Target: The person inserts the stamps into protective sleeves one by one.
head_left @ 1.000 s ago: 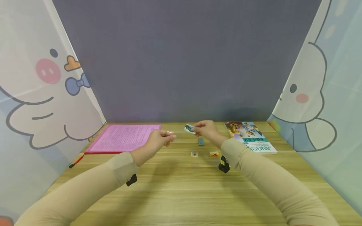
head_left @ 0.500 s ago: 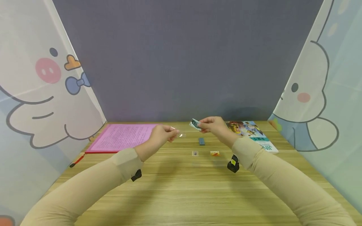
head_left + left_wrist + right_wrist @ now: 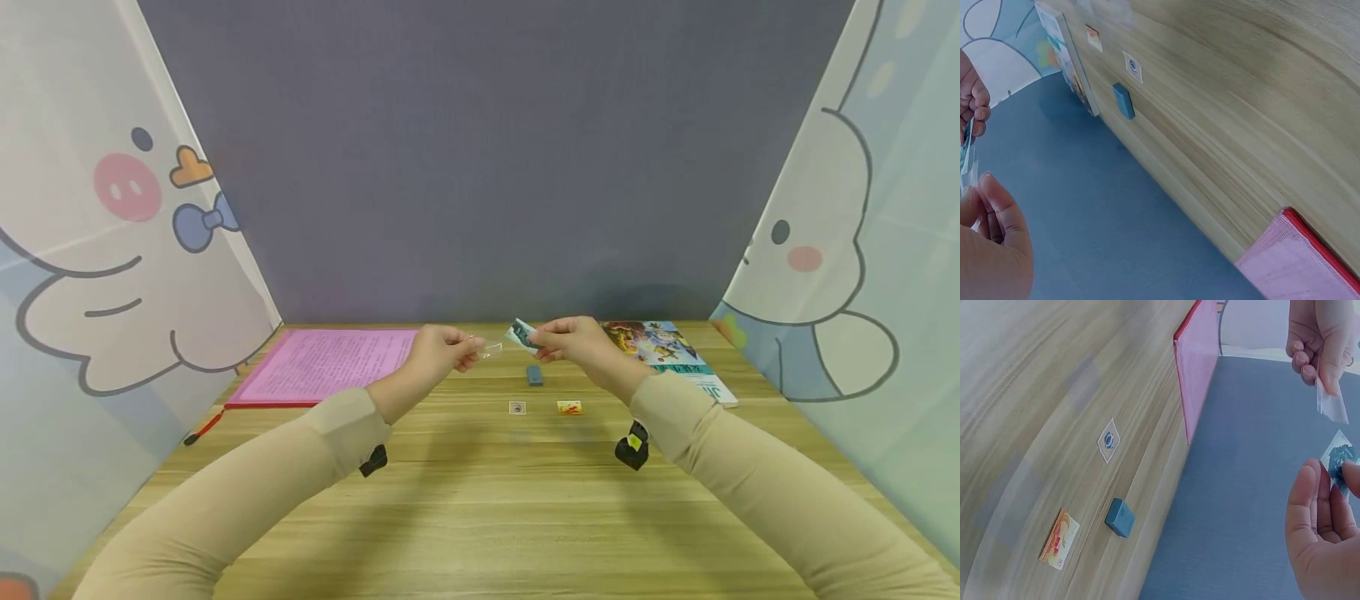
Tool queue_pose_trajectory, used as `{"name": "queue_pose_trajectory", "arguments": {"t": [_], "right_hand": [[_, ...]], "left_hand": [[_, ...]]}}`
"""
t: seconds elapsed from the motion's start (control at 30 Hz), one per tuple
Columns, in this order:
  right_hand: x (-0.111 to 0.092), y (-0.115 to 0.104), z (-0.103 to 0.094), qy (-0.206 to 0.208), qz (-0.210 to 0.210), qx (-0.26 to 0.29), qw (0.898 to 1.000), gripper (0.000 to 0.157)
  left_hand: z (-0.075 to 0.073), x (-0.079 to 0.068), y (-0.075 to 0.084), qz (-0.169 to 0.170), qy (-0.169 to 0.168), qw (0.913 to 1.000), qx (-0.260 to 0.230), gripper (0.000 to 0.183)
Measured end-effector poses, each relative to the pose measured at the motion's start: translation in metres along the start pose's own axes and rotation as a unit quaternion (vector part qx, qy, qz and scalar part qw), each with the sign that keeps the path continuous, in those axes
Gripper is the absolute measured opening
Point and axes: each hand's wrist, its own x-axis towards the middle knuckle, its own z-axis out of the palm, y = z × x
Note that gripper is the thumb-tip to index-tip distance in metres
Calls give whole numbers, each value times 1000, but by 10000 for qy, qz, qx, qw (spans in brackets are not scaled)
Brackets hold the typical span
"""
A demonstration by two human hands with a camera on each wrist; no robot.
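At the far left we see a red pen (image 3: 202, 428) beside a pink sheet (image 3: 330, 363). Our left hand (image 3: 441, 352) pinches a clear plastic sleeve (image 3: 491, 349) above the wooden table (image 3: 480, 508). Just right of it, our right hand (image 3: 572, 340) pinches a small printed card (image 3: 521, 335), held close to the sleeve's open end. Below lie a blue eraser (image 3: 534, 375), a small white sticker (image 3: 517, 407) and an orange card (image 3: 569, 407). A picture book (image 3: 663, 353) rests far right.

Pale wood-grain tabletop (image 3: 480, 517); pink sheet (image 3: 330, 362) edged red at left; small blue-grey block (image 3: 534, 376); orange-and-white card (image 3: 569, 407); beige sleeves (image 3: 247, 492).
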Motion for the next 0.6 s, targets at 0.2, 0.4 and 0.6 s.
{"name": "queue_pose_trajectory", "arguments": {"t": [0.2,0.4,0.6], "right_hand": [[-2,1,-1,95,-97,-46,9999,31],[-4,0,0,82,-102,-67,9999,31],[-6,-2,2,25,-105,-15,9999,31]], "left_hand": [[3,1,2,92,-2,10000,-14,22],[4,1,5,-2,76,10000,54,23],[5,0,8,-200,60,9998,-58,20]]}}
